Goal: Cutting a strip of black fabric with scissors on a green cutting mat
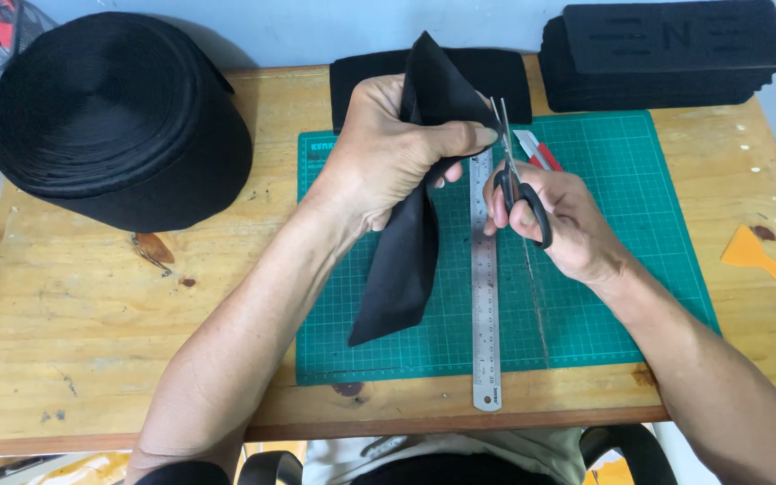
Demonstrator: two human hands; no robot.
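The black fabric strip (410, 224) hung limp and light above the green cutting mat (621, 269), soft enough to fold; the left hand (388, 157) was clamped on its upper part, best gripped near the cut; the right hand (559, 216) gripped the scissors (514, 175), blades at the fabric's edge; a steel ruler (484, 296) lay beneath, a red-handled knife (536, 151) just beside, a fabric roll (114, 117) well apart.

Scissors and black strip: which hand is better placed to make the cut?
Right. The right hand already grips the scissors, blades up at the black fabric strip, which the left hand holds.
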